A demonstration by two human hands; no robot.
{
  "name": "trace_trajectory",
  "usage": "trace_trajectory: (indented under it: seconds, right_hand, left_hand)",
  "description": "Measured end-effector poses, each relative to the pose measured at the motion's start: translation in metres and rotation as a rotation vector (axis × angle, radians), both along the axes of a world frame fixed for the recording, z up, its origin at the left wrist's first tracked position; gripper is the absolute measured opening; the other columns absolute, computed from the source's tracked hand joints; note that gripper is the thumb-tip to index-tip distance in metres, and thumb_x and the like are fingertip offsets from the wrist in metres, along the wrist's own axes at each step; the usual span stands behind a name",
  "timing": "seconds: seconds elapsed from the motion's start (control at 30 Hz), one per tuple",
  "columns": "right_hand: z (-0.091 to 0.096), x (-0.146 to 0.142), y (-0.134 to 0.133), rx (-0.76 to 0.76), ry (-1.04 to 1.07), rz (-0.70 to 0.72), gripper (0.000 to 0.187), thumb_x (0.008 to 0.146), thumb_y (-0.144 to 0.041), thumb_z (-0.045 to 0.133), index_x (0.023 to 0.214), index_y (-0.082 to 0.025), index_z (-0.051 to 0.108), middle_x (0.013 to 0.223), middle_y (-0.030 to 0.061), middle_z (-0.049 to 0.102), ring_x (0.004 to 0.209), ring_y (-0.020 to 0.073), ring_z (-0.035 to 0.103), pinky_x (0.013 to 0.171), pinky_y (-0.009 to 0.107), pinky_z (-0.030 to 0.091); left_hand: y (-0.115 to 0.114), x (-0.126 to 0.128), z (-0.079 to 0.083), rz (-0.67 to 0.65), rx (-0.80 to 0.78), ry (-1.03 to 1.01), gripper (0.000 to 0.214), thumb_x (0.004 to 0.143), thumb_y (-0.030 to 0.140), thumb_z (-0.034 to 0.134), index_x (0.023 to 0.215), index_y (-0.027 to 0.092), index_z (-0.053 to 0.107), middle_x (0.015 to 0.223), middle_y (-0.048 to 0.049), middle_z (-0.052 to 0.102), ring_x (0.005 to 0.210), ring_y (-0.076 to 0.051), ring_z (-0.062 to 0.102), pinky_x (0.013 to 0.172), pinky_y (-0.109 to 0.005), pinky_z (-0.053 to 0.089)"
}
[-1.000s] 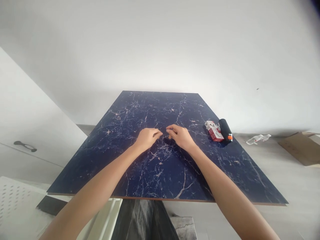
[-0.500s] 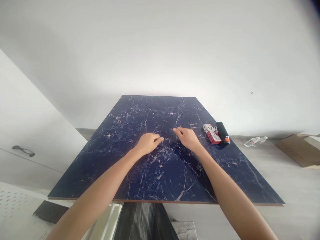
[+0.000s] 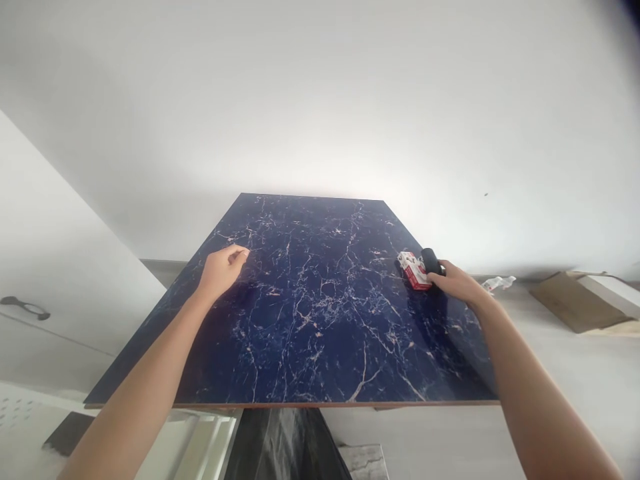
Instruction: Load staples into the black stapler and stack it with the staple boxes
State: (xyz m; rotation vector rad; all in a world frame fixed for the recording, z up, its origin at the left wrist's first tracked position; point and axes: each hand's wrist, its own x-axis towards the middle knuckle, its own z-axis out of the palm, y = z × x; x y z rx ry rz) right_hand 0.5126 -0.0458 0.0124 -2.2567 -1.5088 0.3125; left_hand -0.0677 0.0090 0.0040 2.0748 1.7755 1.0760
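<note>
My left hand (image 3: 223, 270) hovers over the left side of a dark blue marbled tabletop (image 3: 320, 353), its fingers curled against the thumb and nothing visible in them. At the right side of the table, my right hand (image 3: 454, 280) is closed around the near end of a black cylinder (image 3: 430, 260). The fingers hide the cylinder's orange-marked end. Beside it, to the left and close to my thumb, is a small red and white box (image 3: 415, 271).
A white wall (image 3: 320, 100) rises behind the table. On the floor to the right lie a clear plastic bottle (image 3: 495, 285) and an open cardboard box (image 3: 565, 303). A white cabinet with a dark handle (image 3: 25, 307) stands at left.
My hands have moved apart from the table's middle. The left went left; the right went right and took hold of the black cylinder. The view has shifted slightly.
</note>
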Motion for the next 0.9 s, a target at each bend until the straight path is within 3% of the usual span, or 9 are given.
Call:
trace_trajectory:
  seconds: [0.13,0.27,0.4,0.53,0.73,0.83,0.9]
  right_hand:
    - [0.003,-0.022,0.013,-0.051,0.059,0.107,0.044,0.078,-0.034,0.063,0.116,-0.014,0.068,0.098,0.0149,0.073,0.08,0.0252,0.068,0.071,0.034,0.051]
    - [0.005,-0.076,0.033,-0.033,0.008,0.221,0.049,0.079,-0.037,0.061,0.123,-0.015,0.066,0.103,0.0136,0.073,0.082,0.0253,0.068,0.069,0.033,0.05]
    - [0.0,-0.154,0.059,0.003,-0.008,0.362,0.052,0.081,-0.039,0.059,0.126,-0.014,0.062,0.106,0.015,0.072,0.083,0.0258,0.068,0.067,0.032,0.049]
    - [-0.001,-0.254,0.075,0.05,0.023,0.453,0.045,0.083,-0.041,0.06,0.121,-0.017,0.063,0.103,0.0137,0.074,0.083,0.0274,0.07,0.069,0.033,0.05]
    - [0.001,-0.406,0.066,0.067,0.131,0.552,0.042,0.083,-0.041,0.062,0.115,-0.013,0.061,0.101,0.0163,0.072,0.094,0.0328,0.07,0.082,0.04,0.053]
    - [-0.001,-0.448,0.059,0.086,0.24,0.621,0.041,0.087,-0.042,0.059,0.115,-0.013,0.06,0.106,0.0176,0.072,0.097,0.0314,0.07,0.088,0.04,0.052]
    - [0.001,-0.453,0.065,0.055,0.297,0.649,0.042,0.089,-0.048,0.058,0.112,-0.014,0.062,0.108,0.0176,0.071,0.1,0.031,0.069,0.09,0.039,0.052]
  left_hand:
    - [0.001,0.002,0.0,-0.033,-0.013,-0.021,0.033,0.093,0.049,0.052,0.098,0.023,0.073,0.084,-0.0009,0.075,0.071,-0.019,0.065,0.072,-0.028,0.046]
    - [0.0,0.006,-0.002,-0.099,-0.017,0.0,0.032,0.094,0.048,0.052,0.096,0.024,0.074,0.085,-0.0008,0.074,0.075,-0.019,0.065,0.074,-0.028,0.046]
    - [0.004,0.005,-0.01,-0.109,0.008,0.053,0.03,0.096,0.043,0.051,0.099,0.023,0.073,0.092,-0.0027,0.074,0.077,-0.019,0.064,0.077,-0.03,0.046]
    - [0.008,0.003,-0.016,-0.071,-0.012,0.146,0.033,0.098,0.037,0.047,0.115,0.02,0.07,0.103,-0.0079,0.074,0.091,-0.024,0.066,0.087,-0.035,0.048]
    - [0.007,-0.001,-0.008,0.125,-0.079,0.148,0.038,0.102,0.032,0.039,0.123,0.019,0.067,0.115,-0.0103,0.073,0.107,-0.028,0.067,0.095,-0.037,0.047]
    - [0.007,-0.007,-0.004,0.205,-0.12,0.072,0.042,0.104,0.035,0.031,0.121,0.021,0.067,0.119,-0.0095,0.072,0.111,-0.028,0.066,0.095,-0.036,0.047]
    - [0.007,-0.012,-0.004,0.236,-0.15,0.033,0.048,0.106,0.038,0.024,0.117,0.021,0.067,0.116,-0.0095,0.072,0.11,-0.027,0.066,0.093,-0.036,0.048]
